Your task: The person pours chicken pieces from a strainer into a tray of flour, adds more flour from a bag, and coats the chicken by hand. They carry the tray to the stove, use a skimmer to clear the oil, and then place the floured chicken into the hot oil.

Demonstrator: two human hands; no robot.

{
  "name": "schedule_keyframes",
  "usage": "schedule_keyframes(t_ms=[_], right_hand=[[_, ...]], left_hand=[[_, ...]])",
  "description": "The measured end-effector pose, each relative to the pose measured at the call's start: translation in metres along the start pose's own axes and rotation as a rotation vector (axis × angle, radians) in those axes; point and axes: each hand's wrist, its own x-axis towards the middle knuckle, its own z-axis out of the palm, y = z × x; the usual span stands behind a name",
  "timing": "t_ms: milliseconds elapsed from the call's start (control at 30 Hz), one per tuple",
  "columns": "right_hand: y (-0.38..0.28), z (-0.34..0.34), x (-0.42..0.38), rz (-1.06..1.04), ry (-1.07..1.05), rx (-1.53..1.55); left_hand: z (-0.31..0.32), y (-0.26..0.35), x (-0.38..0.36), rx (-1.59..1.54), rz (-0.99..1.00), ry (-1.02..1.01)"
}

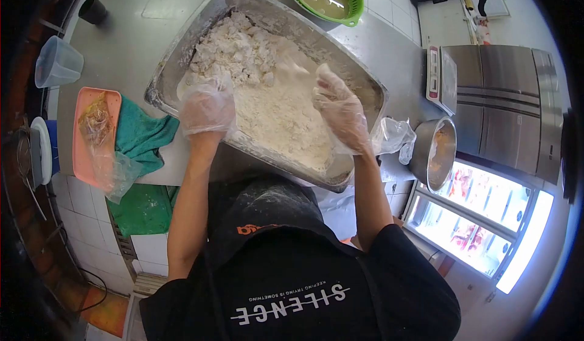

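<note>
Flour [277,113] fills much of a large metal tray [165,76]. Lumpy, flour-coated pieces [234,48] are heaped in its far left part. My left hand [208,108], in a clear plastic glove, is over the flour by the near left rim, its fingers turned down and hidden behind the back of the hand. Over the right side of the tray is my right hand [340,108], also gloved and dusted with flour. Its fingers stretch forward, and nothing shows in them.
A green colander [354,12] with cloudy liquid sits beyond the tray. On the right are a metal bowl [447,135] and a scale [447,79]. Leftward lie a pink tray [81,152], a teal cloth [139,131], a plastic jug [58,64] and a black cup [92,10].
</note>
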Motion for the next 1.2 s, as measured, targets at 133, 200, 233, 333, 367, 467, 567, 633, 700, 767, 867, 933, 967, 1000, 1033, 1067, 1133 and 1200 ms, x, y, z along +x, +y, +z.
schedule_keyframes(t_ms=[133,200,233,333,367,467,567,633,700,767,867,933,967,1000,1033,1067,1133,1200], right_hand=[[0.087,0.039,0.012,-0.227,-0.34,-0.515],[0.128,0.07,-0.01,-0.264,-0.409,-0.572],[0.129,0.065,-0.017,-0.255,-0.322,-0.409],[0.112,0.035,-0.013,-0.249,-0.214,-0.297],[0.096,0.021,-0.011,-0.247,-0.264,-0.515],[0.035,-0.004,0.003,-0.043,-0.305,-0.53],[0.0,0.001,0.011,-0.04,-0.005,-0.028],[0.011,0.007,0.015,-0.151,0.017,-0.055],[0.066,0.013,0.007,-0.212,-0.36,-0.606],[0.117,0.037,-0.035,-0.361,-0.367,-0.783],[0.102,0.033,-0.069,-0.307,-0.495,-0.702],[0.106,0.021,-0.063,-0.179,-0.491,-0.815],[0.109,0.014,-0.063,-0.105,-0.484,-0.866],[0.111,0.008,-0.062,-0.122,-0.462,-0.889],[0.113,0.002,-0.061,-0.137,-0.431,-0.913],[0.113,-0.003,-0.056,-0.157,-0.399,-0.941],[0.108,-0.008,-0.042,-0.182,-0.315,-0.836],[0.059,-0.011,-0.015,-0.076,-0.325,-0.659]], left_hand=[[-0.011,0.003,0.002,0.015,-0.013,-0.013],[-0.008,0.001,-0.002,-0.008,0.023,0.027],[-0.006,0.0,-0.002,-0.017,0.042,0.049],[0.0,-0.005,0.001,-0.007,0.052,0.049],[0.004,-0.009,0.0,0.022,0.046,0.05],[0.01,-0.005,0.001,0.049,0.037,0.027],[-0.005,0.007,0.004,0.026,-0.005,0.031],[-0.004,0.006,0.002,0.03,0.006,0.121],[-0.006,0.005,0.001,-0.004,-0.071,0.021],[-0.007,0.005,0.003,-0.022,-0.105,-0.027],[-0.004,0.002,0.002,-0.018,-0.077,-0.022],[0.001,-0.002,0.001,-0.015,-0.049,-0.001],[0.0,-0.003,-0.003,-0.027,-0.022,0.003],[-0.002,-0.005,-0.005,-0.04,0.013,0.007],[-0.003,-0.003,-0.004,-0.056,0.056,0.014],[-0.005,0.0,-0.003,-0.033,0.042,-0.012],[-0.009,0.004,0.0,0.023,-0.001,-0.053],[-0.01,0.008,0.002,-0.001,-0.067,-0.057]])
